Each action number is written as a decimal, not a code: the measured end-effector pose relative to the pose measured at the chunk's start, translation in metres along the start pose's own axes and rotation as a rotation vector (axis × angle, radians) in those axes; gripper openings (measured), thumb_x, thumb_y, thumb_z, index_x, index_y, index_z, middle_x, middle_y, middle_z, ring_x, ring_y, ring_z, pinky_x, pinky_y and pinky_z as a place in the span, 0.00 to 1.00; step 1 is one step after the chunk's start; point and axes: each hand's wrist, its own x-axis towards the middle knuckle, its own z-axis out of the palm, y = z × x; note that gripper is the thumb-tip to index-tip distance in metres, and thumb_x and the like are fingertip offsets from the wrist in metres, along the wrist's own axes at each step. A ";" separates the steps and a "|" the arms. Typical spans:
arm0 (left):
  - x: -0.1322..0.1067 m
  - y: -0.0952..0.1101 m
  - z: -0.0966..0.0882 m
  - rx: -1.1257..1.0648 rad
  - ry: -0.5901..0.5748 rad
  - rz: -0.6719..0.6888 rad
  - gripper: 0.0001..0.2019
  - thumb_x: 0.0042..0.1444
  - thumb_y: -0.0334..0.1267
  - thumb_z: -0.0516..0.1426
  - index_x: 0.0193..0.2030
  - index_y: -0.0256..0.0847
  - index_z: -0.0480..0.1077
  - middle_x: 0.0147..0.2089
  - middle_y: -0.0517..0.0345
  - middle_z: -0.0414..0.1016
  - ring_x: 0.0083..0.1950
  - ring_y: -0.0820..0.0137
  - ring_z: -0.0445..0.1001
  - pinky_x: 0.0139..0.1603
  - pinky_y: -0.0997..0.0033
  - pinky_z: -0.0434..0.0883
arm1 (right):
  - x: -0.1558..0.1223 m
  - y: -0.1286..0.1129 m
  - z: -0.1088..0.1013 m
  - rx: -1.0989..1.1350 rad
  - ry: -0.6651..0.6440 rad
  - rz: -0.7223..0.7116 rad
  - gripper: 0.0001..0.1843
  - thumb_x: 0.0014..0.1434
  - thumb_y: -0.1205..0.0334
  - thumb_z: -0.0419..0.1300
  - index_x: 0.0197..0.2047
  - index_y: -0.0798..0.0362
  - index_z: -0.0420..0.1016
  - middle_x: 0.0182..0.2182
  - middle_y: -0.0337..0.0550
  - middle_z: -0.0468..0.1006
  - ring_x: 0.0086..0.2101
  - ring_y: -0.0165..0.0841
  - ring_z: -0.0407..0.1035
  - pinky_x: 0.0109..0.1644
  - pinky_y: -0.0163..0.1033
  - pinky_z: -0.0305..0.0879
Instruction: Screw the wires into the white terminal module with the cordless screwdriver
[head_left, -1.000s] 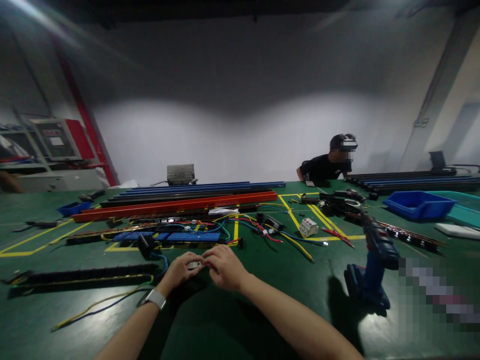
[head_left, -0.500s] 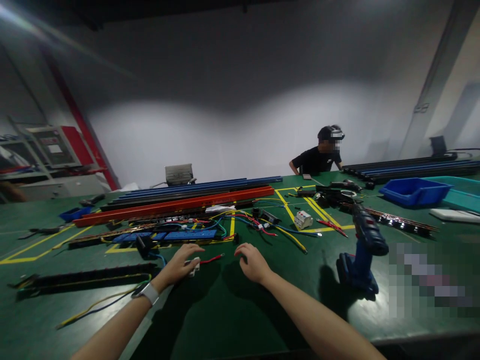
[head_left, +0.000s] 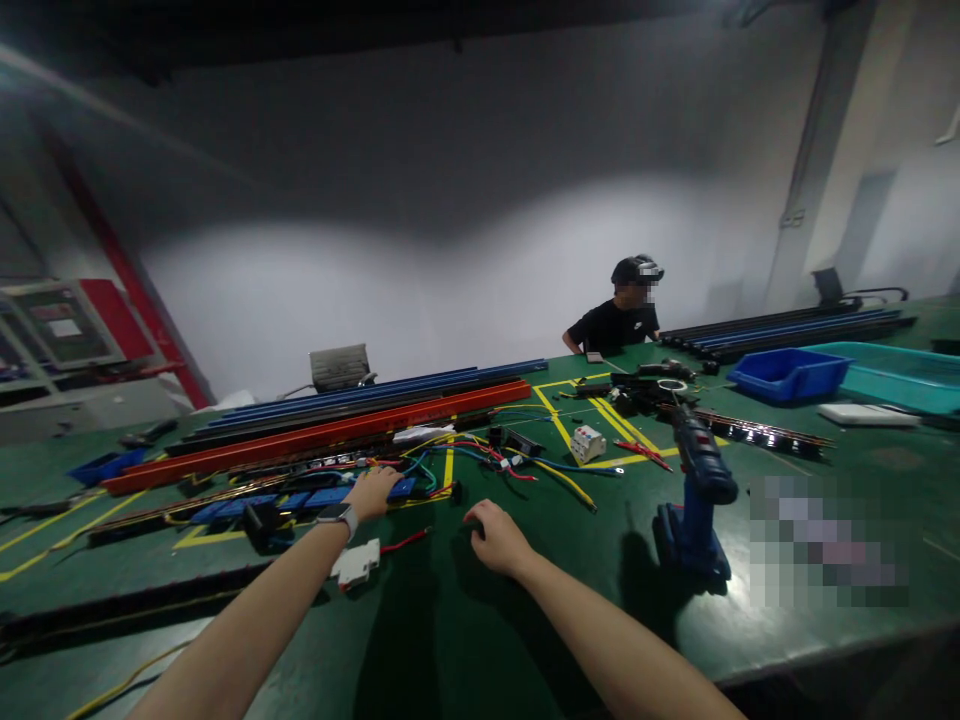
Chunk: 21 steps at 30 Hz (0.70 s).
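My left hand, with a watch on its wrist, reaches over the blue strip and the wires behind it. Its fingers are stretched out; nothing shows in them, and contact with the strip I cannot tell. Below that hand a white circuit breaker with a short red wire lies on the green table. My right hand hovers low to the right of the red wire, fingers loosely bent and apart, holding nothing. Loose coloured wires lie just beyond it.
A blue cordless drill stands upright on the right. Farther back are another white breaker block, red-handled tool, orange rail and blue bin. A black wire duct lies at left. A person sits across the table.
My left hand has left the white circuit breaker and moved up and away over the blue strip. The breaker now lies uncovered on the table. My right hand stays about where it was; the view has shifted.
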 end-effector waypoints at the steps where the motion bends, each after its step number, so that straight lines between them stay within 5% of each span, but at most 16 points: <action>1: 0.003 0.000 0.000 0.031 -0.012 -0.003 0.31 0.48 0.34 0.61 0.62 0.49 0.66 0.62 0.45 0.67 0.64 0.49 0.62 0.64 0.43 0.56 | 0.000 0.000 0.000 -0.008 -0.009 0.004 0.18 0.56 0.71 0.57 0.49 0.51 0.76 0.49 0.46 0.75 0.49 0.37 0.69 0.54 0.40 0.62; 12: -0.007 0.007 -0.004 0.006 -0.014 -0.002 0.24 0.44 0.29 0.58 0.50 0.42 0.65 0.50 0.45 0.73 0.55 0.52 0.69 0.54 0.53 0.63 | -0.001 -0.003 -0.003 -0.017 -0.039 0.042 0.16 0.57 0.68 0.59 0.49 0.50 0.76 0.50 0.47 0.74 0.48 0.38 0.69 0.53 0.41 0.61; 16: -0.016 0.000 -0.019 -0.047 0.029 0.026 0.20 0.45 0.31 0.57 0.48 0.43 0.65 0.42 0.50 0.75 0.44 0.56 0.75 0.47 0.60 0.65 | 0.001 -0.001 -0.001 -0.006 -0.004 0.014 0.15 0.56 0.69 0.60 0.47 0.50 0.77 0.48 0.47 0.75 0.47 0.38 0.69 0.53 0.41 0.61; 21: -0.015 -0.007 -0.046 -0.195 0.107 -0.046 0.23 0.44 0.27 0.55 0.50 0.41 0.64 0.40 0.54 0.75 0.40 0.62 0.74 0.43 0.67 0.64 | 0.004 0.002 0.004 -0.038 0.015 0.016 0.15 0.55 0.69 0.60 0.46 0.51 0.78 0.47 0.47 0.76 0.47 0.38 0.69 0.53 0.41 0.61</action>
